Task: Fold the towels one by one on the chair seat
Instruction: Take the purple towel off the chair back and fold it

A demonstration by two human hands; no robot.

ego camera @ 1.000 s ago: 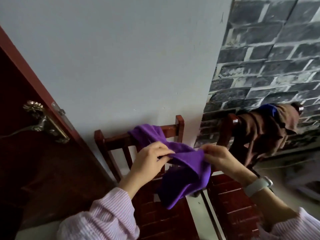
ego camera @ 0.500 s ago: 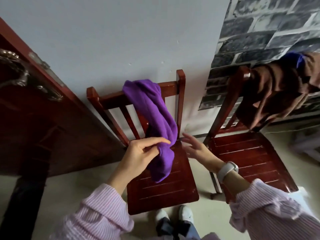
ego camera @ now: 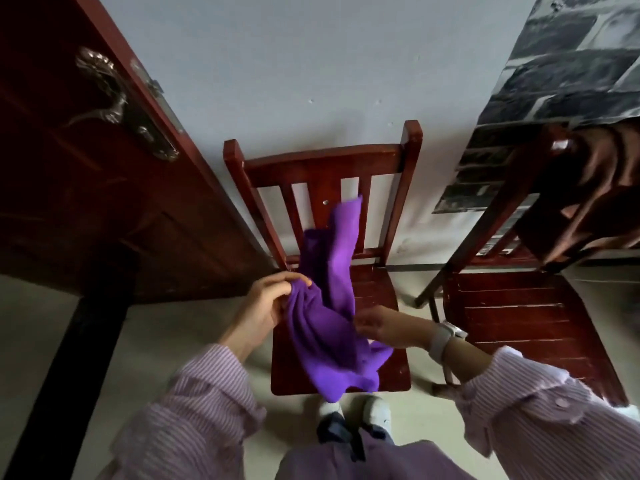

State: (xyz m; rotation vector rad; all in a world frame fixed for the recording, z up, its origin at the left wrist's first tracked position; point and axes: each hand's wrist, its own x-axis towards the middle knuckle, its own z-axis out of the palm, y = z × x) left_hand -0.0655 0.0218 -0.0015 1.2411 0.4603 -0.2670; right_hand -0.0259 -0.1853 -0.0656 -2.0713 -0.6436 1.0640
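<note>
Purple and soft, the fleecy towel hangs bunched above the dark red wooden chair seat in the middle of the view. Its upper tail rises toward twelve o'clock in front of the slatted chair back, and its lower folds droop toward six o'clock past the seat's front edge.

At nine o'clock from the cloth, the left hand grips a gathered edge: its fingers are curled over the top of the fabric with the thumb tucked beneath, so the towel spills down and to the right from that pinch. At three o'clock, the right hand reaches into the folds from the side; its fingertips are buried in the cloth and blurred, so I cannot tell whether they pinch the fabric or only touch it. A white wristwatch sits on that wrist, and pink striped shirt sleeves cover both forearms.

Further out, at three o'clock, a second dark red wooden chair stands just beside the first, with a brown garment draped over its back. At ten o'clock a reddish-brown wooden door carries an ornate metal handle. A pale grey wall lies behind the chairs, and grey brick-pattern wallpaper fills the two o'clock corner. At six o'clock, white shoes rest on the beige floor.
</note>
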